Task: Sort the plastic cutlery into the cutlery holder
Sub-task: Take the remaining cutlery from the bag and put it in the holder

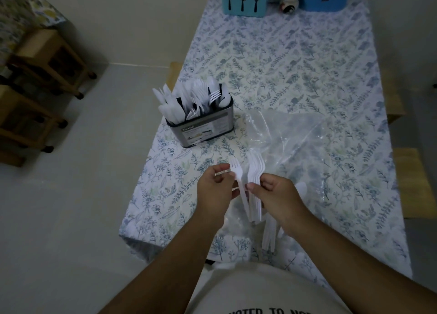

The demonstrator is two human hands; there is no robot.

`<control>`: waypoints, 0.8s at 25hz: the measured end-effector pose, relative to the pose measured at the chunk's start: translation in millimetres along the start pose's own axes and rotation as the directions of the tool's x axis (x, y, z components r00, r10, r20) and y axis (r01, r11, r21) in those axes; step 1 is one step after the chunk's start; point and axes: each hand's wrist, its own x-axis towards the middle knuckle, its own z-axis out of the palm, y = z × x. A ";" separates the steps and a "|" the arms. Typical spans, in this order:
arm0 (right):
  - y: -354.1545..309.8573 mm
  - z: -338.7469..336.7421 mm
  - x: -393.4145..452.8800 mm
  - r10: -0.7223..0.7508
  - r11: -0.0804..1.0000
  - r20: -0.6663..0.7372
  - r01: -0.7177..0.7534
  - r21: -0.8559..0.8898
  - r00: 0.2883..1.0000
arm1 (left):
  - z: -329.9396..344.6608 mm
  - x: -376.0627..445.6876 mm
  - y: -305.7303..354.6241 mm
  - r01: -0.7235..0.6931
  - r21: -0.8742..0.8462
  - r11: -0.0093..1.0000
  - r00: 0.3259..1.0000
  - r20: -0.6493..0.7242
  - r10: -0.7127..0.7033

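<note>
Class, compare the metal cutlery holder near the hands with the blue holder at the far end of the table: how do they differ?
The metal cutlery holder is silver-grey with a printed label; the blue holder carries black fork, knife and spoon shapes. The metal cutlery holder stands near the table's left edge, packed with white plastic cutlery; the blue holder sits at the far end, its top cut off by the frame. Both stand upright on the floral tablecloth.

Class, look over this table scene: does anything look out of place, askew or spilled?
Nothing is spilled or damaged. The only loose items are a few white utensils lying on the tablecloth beside the crumpled clear plastic bag, not yet in the metal cutlery holder.
</note>
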 end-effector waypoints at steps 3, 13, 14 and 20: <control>-4.3 4.0 1.1 0.021 0.999 0.067 -0.023 0.034 0.998 | -4.0 0.5 1.2 0.044 -0.049 0.998 0.999 0.023 -0.043; -6.6 17.6 4.5 -0.079 0.932 0.000 0.074 -0.355 0.997 | -3.0 -1.3 -0.8 -0.143 0.309 0.940 0.989 0.020 0.143; -7.2 18.3 4.7 -0.113 0.904 -0.013 0.097 -0.417 0.994 | -2.7 -2.6 0.2 -0.192 0.383 0.904 0.980 0.034 0.194; -13.7 24.4 6.3 -0.161 0.889 0.114 0.194 -0.415 0.980 | -5.5 -3.9 18.1 -0.295 0.416 0.860 0.953 0.059 0.298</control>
